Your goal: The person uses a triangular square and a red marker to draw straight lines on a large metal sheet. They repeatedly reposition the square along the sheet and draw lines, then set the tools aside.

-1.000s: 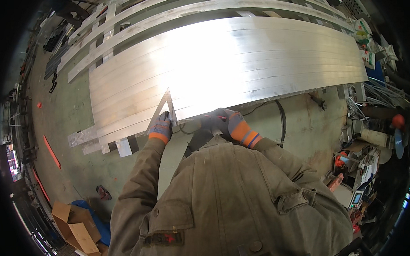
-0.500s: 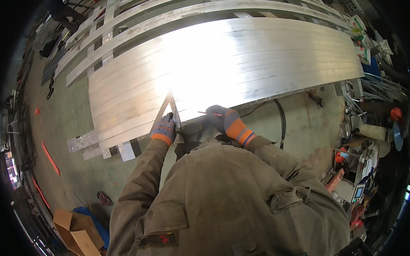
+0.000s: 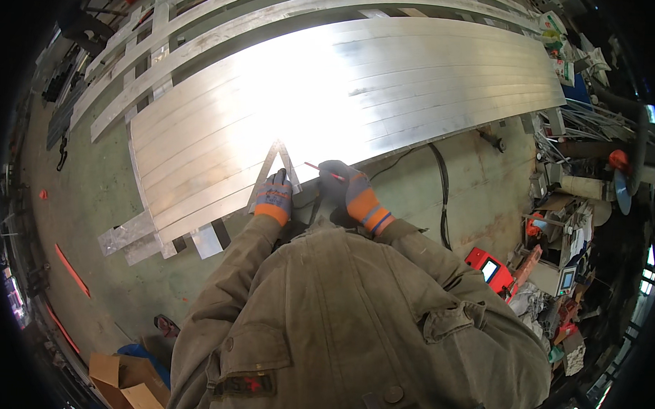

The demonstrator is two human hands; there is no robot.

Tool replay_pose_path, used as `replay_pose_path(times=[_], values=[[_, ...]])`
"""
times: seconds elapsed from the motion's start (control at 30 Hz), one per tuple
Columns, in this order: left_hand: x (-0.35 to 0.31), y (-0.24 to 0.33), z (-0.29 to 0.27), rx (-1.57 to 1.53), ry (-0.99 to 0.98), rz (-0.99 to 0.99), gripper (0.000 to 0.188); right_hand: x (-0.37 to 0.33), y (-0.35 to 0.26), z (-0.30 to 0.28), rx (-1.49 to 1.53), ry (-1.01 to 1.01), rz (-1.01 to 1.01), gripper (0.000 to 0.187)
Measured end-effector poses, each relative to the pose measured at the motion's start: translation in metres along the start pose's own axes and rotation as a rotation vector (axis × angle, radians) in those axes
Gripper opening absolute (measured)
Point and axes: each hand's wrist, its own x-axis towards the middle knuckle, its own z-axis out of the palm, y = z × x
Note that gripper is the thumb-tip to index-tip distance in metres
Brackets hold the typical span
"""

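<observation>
Holding a metal triangle (image 3: 288, 164) flat at the panel's near long edge, left of its midpoint, apex pointing inward: that's the gloved left hand (image 3: 275, 194). Fingers are on the triangle's lower part; can't tell if they grip it or just press. Gloved right hand (image 3: 346, 188) is at the same edge, just right of the triangle, closed around a thin red marker (image 3: 311, 165), tip over the panel toward the triangle. Can't tell if the tip touches metal. Panel (image 3: 447, 79) is shiny, with lengthwise seams; glare washes out its middle. Metal strips (image 3: 128, 235) stick out past its near-left corner. Long bars (image 3: 232, 33) lie beyond the far edge. Black cable (image 3: 441, 201) on the floor, off the near edge.
</observation>
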Motion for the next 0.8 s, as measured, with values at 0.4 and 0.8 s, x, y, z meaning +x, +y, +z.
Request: replay_pose_path(times=[0.4, 0.8], values=[[-0.007, 0.001, 0.002, -0.159, 0.130, -0.025, 0.038, 0.012, -0.027, 0.001, -0.160, -0.014, -0.022, 0.030], [-0.008, -0.002, 0.011, -0.239, 0.149, -0.041, 0.040, 0.027, -0.033, 0.008, -0.180, -0.046, -0.014, 0.027]])
